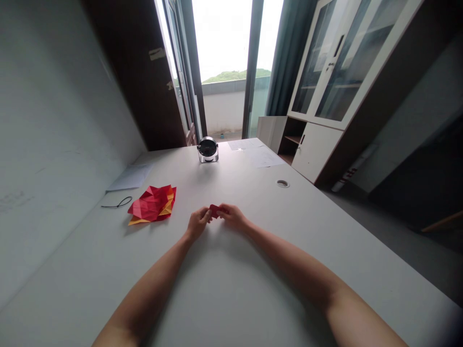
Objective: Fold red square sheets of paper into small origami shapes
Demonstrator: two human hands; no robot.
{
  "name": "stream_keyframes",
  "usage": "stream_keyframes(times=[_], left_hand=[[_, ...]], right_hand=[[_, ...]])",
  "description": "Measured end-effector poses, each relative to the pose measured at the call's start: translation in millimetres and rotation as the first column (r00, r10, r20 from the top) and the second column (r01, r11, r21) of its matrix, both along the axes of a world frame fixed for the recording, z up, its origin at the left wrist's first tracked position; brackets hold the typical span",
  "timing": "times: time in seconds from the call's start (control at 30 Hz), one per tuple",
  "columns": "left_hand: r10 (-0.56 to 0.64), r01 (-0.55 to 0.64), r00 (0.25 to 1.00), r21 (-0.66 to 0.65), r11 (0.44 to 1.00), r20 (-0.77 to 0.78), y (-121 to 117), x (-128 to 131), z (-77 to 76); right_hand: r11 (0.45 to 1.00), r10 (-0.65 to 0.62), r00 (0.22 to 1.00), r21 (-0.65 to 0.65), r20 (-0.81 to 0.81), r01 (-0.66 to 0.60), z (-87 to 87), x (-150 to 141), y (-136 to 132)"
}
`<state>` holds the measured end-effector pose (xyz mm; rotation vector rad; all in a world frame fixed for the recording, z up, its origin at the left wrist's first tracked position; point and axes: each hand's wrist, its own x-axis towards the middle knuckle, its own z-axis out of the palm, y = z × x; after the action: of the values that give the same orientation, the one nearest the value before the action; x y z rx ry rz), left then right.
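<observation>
Between my two hands is a small piece of folded red paper [214, 210], held just above or on the white table. My left hand [197, 223] pinches its left end with thumb and fingers. On the other end, my right hand [232, 217] is closed, its fingers covering part of the paper. The exact shape of the folds is too small to make out. To the left of my hands lie creased sheets of red and orange-yellow paper [152, 205], loosely stacked.
Beyond my hands stands a round black device on a metal stand [208, 150]. A tape roll [282, 183] lies to the right, a black cable tie [117, 204] to the left. White papers [130, 177] rest by the wall, others [264, 157] at the table's [224, 289] far right.
</observation>
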<state>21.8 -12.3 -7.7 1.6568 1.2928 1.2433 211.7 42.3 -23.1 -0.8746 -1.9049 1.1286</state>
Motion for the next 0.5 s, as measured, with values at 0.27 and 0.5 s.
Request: stream_keyframes(times=[0.27, 0.5], left_hand=[[0.159, -0.139, 0.979, 0.148, 0.979, -0.13, 0.2, -2.4, 4.5], [0.137, -0.101, 0.964, 0.163, 0.981, -0.229, 1.3, -1.9, 2.5]], right_hand=[[0.999, -0.031, 0.992, 0.037, 0.123, 0.026, 0.6, -0.8, -0.3], [0.999, -0.037, 0.999, 0.009, 0.03, 0.037, 0.6, -1.1, -1.5]])
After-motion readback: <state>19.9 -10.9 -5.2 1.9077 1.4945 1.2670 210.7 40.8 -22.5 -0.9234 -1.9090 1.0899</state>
